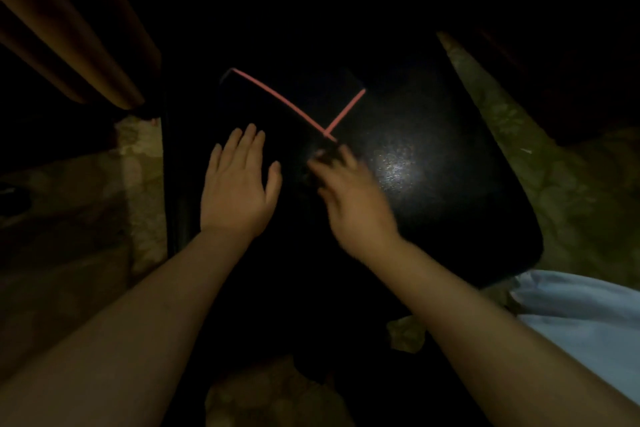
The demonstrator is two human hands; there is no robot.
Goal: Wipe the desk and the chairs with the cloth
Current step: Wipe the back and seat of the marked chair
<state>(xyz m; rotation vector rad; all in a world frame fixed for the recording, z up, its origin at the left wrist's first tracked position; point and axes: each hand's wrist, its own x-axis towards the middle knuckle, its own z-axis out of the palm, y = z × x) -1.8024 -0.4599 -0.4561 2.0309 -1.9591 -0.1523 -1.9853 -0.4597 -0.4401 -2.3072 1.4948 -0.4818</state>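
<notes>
**Bare forearms, a dark cloth, a black seat**

Forearms reach in from the bottom edge, both bare, over a glossy black seat [433, 167] with a rounded near-right corner. I take it for one of the chairs, though the dark hides its back and legs.

The cloth [304, 94] lies spread on the far-left part of the seat. It is nearly as dark as the seat and shows mainly by its pink edging [277, 97], two lines that meet in a corner near the middle.

The right hand [353, 194] is blurred. Its fingers [332, 156] curl right at that corner, with dark fabric among them, so it appears to pinch the cloth there. The left hand [239, 184] is flat, its fingers straight and the thumb spread, holding nothing. Whether it presses cloth or bare seat I cannot tell.

**Handling, as a judgement**
- The cloth looks thin, light and limp. It would drape and fold instead of holding a shape.
- A pinch at one corner will only drag it, and it would likely bunch.
- For wiping, gather it under a flat palm or wad it into the hand.
- The seat's sheen suggests a smooth face on which the cloth slides easily, so some downward pressure is needed.

Patterned floor [554, 167] shows on both sides of the seat, a curtain [69, 28] hangs far left, and pale blue clothing [571, 316] sits at the near right
</notes>
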